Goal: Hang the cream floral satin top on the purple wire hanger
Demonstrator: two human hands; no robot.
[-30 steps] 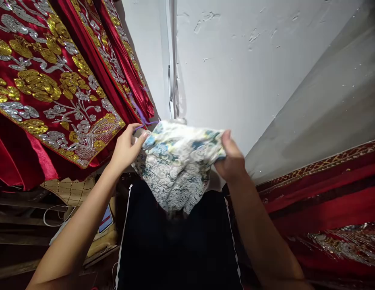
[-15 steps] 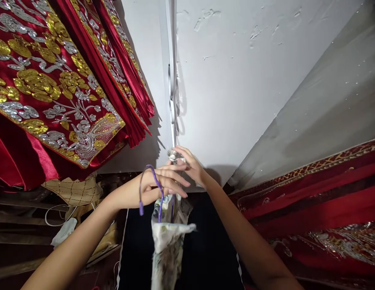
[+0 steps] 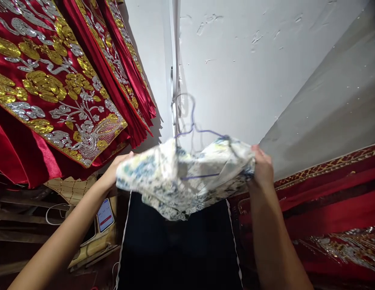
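A white blouse or shirt [image 3: 157, 169] with a blue, grey and yellow floral pattern is spread sideways between my two hands, slightly blurred by motion. A thin purple hanger [image 3: 207, 131] runs inside it, its hook up and its lower bar showing through the neck opening. At the garment's left end, my left hand [image 3: 116, 169] grips the cloth, fingers partly hidden behind it. My right hand [image 3: 262, 165] is closed on the opposite end, by the shoulder or sleeve. Whether the hook hangs on anything cannot be told.
Red garments with gold and silver embroidery [image 3: 69, 96] hang at left. A white metal rail [image 3: 174, 60] runs along the wall. A lit phone [image 3: 105, 215] lies on a wooden stool [image 3: 98, 245] at lower left. Red embroidered cloth [image 3: 335, 205] fills the lower right.
My hands have moved apart, from close together at the centre to both ends of the garment. The hanger, earlier looped over my left wrist, now stands upright in the spread cloth. The phone has come into view.
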